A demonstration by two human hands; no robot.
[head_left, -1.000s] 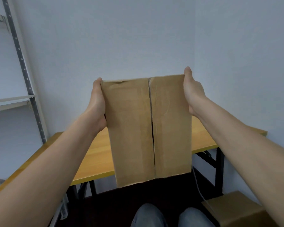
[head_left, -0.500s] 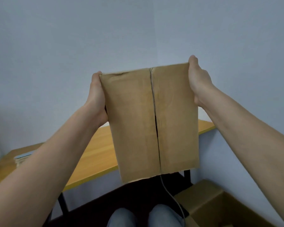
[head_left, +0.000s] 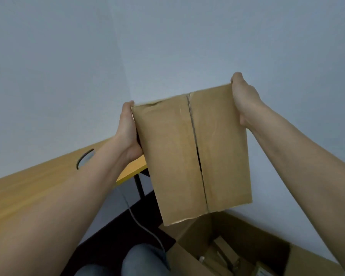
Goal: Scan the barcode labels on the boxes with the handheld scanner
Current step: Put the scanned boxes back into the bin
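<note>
Head view: cardboard box (head_left: 191, 154) held up in the air between both hands, flap seam facing the camera, tilted slightly. Left hand (head_left: 127, 130) grips its left edge, right hand (head_left: 244, 100) grips the upper right corner; fingers wrap behind, out of sight. Box sits above an open carton (head_left: 223, 253) on the floor at lower right. Wooden desk (head_left: 38, 186) at left, well below the box. Cable (head_left: 139, 222) hangs under the desk. No barcode label or scanner visible.
</note>
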